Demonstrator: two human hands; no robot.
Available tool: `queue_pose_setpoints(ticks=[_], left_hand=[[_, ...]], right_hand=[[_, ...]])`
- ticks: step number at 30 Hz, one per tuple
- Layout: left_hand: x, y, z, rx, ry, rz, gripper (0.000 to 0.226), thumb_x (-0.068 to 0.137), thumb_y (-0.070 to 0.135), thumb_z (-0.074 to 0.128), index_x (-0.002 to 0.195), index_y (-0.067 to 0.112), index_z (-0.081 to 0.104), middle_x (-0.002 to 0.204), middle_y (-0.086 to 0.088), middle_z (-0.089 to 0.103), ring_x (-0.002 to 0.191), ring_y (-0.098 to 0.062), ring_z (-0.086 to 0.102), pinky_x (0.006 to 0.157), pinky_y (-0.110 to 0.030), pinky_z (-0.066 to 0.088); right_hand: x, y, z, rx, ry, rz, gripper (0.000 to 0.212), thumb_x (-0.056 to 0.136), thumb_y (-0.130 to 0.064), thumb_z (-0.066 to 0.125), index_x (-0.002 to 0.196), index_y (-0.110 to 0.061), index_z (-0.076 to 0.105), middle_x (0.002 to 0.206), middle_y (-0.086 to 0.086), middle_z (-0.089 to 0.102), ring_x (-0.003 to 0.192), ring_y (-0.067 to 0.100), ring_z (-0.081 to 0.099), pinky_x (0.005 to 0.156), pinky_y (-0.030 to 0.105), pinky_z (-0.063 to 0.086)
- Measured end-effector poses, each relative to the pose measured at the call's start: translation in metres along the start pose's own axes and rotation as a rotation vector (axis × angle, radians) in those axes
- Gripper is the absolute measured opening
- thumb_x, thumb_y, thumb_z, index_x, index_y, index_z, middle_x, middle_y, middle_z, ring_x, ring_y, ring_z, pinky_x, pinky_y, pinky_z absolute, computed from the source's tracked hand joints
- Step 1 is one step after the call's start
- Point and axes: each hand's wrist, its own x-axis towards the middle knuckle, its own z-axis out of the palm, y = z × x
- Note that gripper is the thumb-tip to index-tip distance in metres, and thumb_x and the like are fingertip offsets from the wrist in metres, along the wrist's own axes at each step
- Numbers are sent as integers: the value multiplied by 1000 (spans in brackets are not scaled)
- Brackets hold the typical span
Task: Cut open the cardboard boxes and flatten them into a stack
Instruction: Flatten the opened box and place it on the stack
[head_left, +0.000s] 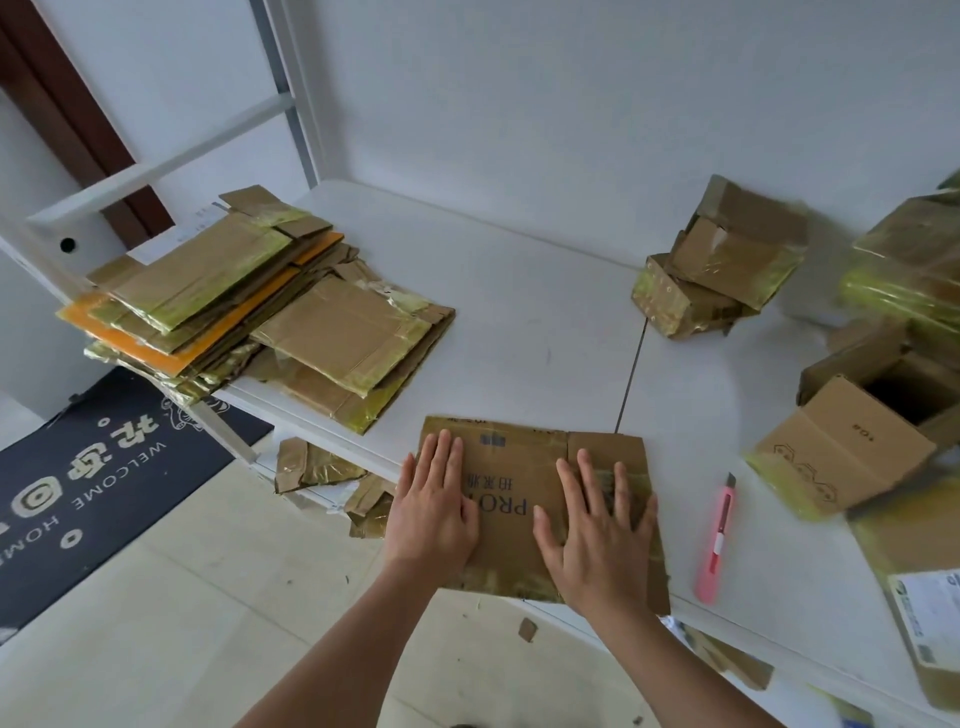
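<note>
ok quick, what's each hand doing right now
Left hand: open, pressing flat on the flattened box.
Right hand: open, fingers spread, pressing flat on the same box.

Flattened box (519, 499) at table (519, 312) front edge; stack (270, 312) left, knife (719, 535) right, boxes (722, 265) behind.

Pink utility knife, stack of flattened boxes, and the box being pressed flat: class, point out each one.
Pink utility knife (718, 540): head view, middle of its handle.
Stack of flattened boxes (234, 306): head view, top sheets.
Flattened box (511, 519): head view, printed face between both hands.
</note>
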Motion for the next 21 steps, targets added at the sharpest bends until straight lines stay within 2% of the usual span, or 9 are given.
queue_pose_setpoints(ticks=[3,6,8,10,12,14,16,18,21], left_hand=[[0,-1,6,1,56,-2,70,92,38,21,156,11,24,162,-7,21,151,-20,11,124,-40,10],[-1,3,7,-15,59,-49,69,93,38,19,157,13,21,164,-6,18,152,-19,8,125,-40,4],[-4,11,2,-68,27,-181,68,96,40,19,159,14,12,165,-7,8,153,-23,2,124,-37,2],[-12,23,-7,-208,30,-355,66,100,38,33,157,13,9,160,-8,12,149,-25,13,121,-36,19],[-22,30,-18,-405,95,-519,66,98,32,48,154,11,18,150,-9,31,137,-25,35,109,-38,37],[-24,29,-38,-650,73,-760,58,98,32,55,148,10,36,140,-9,49,125,-27,52,103,-41,46],[-24,24,-61,-899,-27,-937,37,99,36,55,123,9,63,116,-8,69,103,-26,66,96,-44,53],[-28,23,-85,-1034,-104,-963,30,99,36,57,100,10,72,93,-8,75,86,-26,71,86,-44,58],[-27,28,-113,-1121,-27,-926,27,99,33,58,94,9,69,90,-11,75,85,-29,71,83,-45,59]], right_hand=[[-2,-1,-2,-7,25,1,66,93,-63,31,147,-29,44,157,-1,36,145,39,29,112,68,22],[-4,-1,-6,6,69,-14,65,92,-59,35,146,-25,46,155,2,40,143,41,31,112,65,23],[-5,-1,-6,17,75,-21,65,92,-58,37,146,-25,47,155,2,41,144,41,30,114,63,22],[-5,1,-5,39,61,-20,63,92,-58,39,145,-25,48,154,2,42,143,41,31,114,62,20],[-5,2,-7,88,38,-21,61,93,-56,36,144,-26,50,154,1,42,143,39,32,115,60,22],[-6,5,-10,133,-14,-41,59,95,-54,29,143,-28,51,154,-2,41,144,37,32,116,59,24],[-7,12,-12,167,-54,-69,59,96,-54,22,143,-31,50,156,-4,36,145,34,31,116,58,25],[-4,18,-20,224,-96,-84,66,94,-57,12,147,-34,43,160,-6,27,148,32,24,118,58,21],[14,14,-43,245,-128,-91,72,90,-62,1,153,-39,26,165,-5,10,151,30,7,118,62,12]])
